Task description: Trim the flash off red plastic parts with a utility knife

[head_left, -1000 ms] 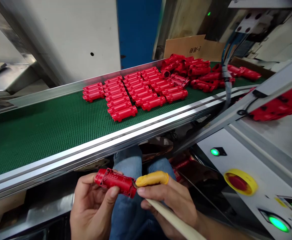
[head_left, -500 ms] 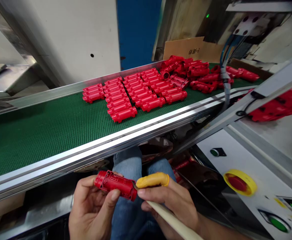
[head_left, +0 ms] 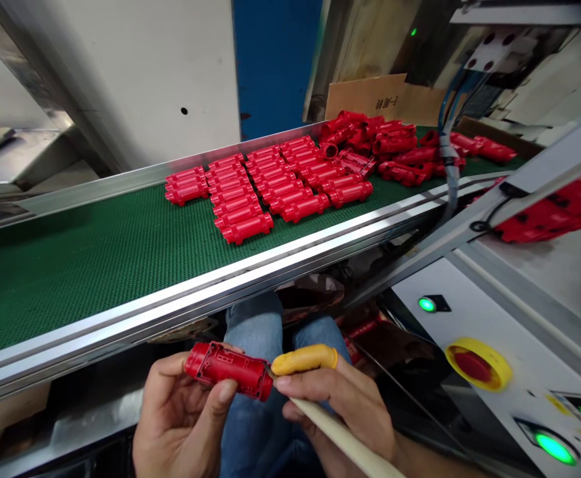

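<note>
My left hand (head_left: 183,411) is closed around a red plastic tubular housing (head_left: 230,370), thumb in front and fingers behind. The housing lies nearly level above my lap, its right end slightly lower. In my right hand (head_left: 340,405) is a trimming knife with a long pale handle (head_left: 342,435). A yellow finger cot (head_left: 304,358) covers my index finger, which rests over the blade end. The small metal tip meets the right end of the housing; most of the blade is hidden by my fingers.
Rows of red housings (head_left: 243,228) lie on a green conveyor belt (head_left: 111,252), with a loose heap (head_left: 390,143) farther right. A metal rail (head_left: 290,255) edges the belt. At right stands a control panel (head_left: 489,411) with a yellow-ringed red button (head_left: 477,364) and lit green buttons (head_left: 554,448).
The green buttons on the panel have lit up. My left hand and the housing have shifted very slightly left; the knife stays at the housing's right end.
</note>
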### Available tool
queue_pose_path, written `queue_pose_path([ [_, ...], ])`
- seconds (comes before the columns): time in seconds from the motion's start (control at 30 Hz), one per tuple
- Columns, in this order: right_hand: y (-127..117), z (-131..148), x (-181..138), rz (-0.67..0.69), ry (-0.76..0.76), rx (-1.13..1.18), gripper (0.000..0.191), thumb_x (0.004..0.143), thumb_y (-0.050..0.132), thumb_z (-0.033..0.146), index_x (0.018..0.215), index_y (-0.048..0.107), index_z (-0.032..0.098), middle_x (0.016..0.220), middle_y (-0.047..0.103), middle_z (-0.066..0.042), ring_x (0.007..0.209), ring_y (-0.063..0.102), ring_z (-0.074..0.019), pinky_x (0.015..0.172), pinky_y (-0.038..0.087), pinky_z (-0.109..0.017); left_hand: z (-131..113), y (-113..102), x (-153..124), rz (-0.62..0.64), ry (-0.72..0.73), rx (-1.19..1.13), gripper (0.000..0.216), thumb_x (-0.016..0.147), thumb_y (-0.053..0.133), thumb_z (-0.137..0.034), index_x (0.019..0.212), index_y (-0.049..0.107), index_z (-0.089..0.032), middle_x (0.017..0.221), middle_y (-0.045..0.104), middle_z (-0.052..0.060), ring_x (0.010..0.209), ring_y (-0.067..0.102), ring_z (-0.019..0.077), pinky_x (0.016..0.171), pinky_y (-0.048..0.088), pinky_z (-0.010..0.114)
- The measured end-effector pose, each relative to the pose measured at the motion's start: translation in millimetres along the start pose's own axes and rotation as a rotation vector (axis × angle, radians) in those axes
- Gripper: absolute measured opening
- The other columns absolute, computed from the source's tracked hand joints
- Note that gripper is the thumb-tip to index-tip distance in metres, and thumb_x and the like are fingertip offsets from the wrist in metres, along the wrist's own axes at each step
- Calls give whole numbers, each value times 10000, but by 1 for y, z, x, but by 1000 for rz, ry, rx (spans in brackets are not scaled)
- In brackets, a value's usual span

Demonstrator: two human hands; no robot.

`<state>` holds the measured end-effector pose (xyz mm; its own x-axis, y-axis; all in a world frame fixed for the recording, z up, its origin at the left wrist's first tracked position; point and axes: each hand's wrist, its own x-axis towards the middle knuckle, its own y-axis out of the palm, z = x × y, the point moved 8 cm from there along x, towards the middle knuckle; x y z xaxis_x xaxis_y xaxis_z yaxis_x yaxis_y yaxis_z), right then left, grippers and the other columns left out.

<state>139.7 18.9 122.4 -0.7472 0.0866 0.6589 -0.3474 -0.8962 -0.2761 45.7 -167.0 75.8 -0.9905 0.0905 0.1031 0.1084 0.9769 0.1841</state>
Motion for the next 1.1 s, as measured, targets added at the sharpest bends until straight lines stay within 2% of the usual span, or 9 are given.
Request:
queue_pose_path([
  [0.2, -2, 2, 4, -35, 24, 23, 239, 1059, 668, 130, 1287, 729, 168, 1161, 786, -122, 999, 804, -185, 889, 685, -215, 3, -4, -2, -58, -29, -20, 289, 836, 947, -293, 1015, 722, -261, 1008, 903, 52, 884, 880, 243, 752, 697, 215],
  [0.43, -1, -5, 4, -27, 128, 8, 157, 1058, 690, 208, 1214, 704, 229, 1037, 825, -50, 982, 802, -189, 994, 660, -275, -16, 2, -11, -140, 83, 40, 319, 808, 970, -299, 992, 712, -262, 1031, 876, 19, 873, 861, 202, 745, 692, 191],
  [0.57, 4, -1, 6, 99, 68, -53, 242, 1079, 626, 144, 1302, 670, 228, 1123, 798, -93, 954, 792, -195, 855, 707, -263, -18, 1, -11, -127, 141, 118, 335, 793, 976, -259, 1011, 722, -263, 994, 873, 15, 832, 844, 182, 735, 692, 196],
  [0.67, 10, 6, 2, 223, -78, -193, 379, 1090, 570, 96, 1458, 618, 173, 1231, 767, -181, 1021, 762, -251, 828, 730, -341, -4, -4, -4, -126, 24, 86, 348, 789, 987, -308, 1001, 716, -256, 861, 852, -12, 655, 796, 130, 634, 652, 148],
  [0.77, 7, 2, 0, 194, -102, -159, 387, 1123, 542, 147, 1500, 606, 200, 1230, 753, -161, 998, 751, -228, 799, 726, -316, 11, 0, 4, -94, -136, -63, 392, 760, 1010, -377, 972, 710, -242, 782, 827, -11, 627, 777, 134, 608, 645, 158],
  [0.87, 3, -11, 2, 118, 27, 2, 275, 1109, 612, 183, 1363, 693, 251, 1136, 787, -95, 963, 782, -186, 799, 701, -255, 16, 7, 7, -81, -212, -136, 437, 718, 1034, -395, 966, 711, -237, 738, 814, -6, 576, 750, 135, 559, 634, 166],
  [0.97, 1, -40, 5, 7, 367, 294, 56, 1062, 748, 248, 1117, 741, 246, 952, 822, -34, 815, 805, -157, 750, 679, -243, 18, 10, 6, -50, -217, -145, 402, 751, 1016, -374, 989, 717, -251, 805, 824, -3, 642, 760, 141, 603, 655, 188],
  [1.03, 4, -55, 4, -55, 570, 544, 130, 1044, 797, 338, 1043, 729, 228, 886, 823, -18, 722, 797, -139, 707, 667, -240, 18, 9, 5, -31, -194, -134, 357, 792, 990, -343, 1007, 718, -258, 852, 823, -4, 685, 766, 145, 642, 667, 201],
  [1.1, 4, -57, 7, -69, 588, 636, 157, 1035, 810, 355, 1053, 742, 214, 902, 839, -36, 730, 807, -150, 714, 674, -260, 19, 6, 4, -19, -172, -128, 337, 818, 970, -306, 1031, 712, -264, 889, 824, -2, 712, 774, 149, 666, 673, 208],
])
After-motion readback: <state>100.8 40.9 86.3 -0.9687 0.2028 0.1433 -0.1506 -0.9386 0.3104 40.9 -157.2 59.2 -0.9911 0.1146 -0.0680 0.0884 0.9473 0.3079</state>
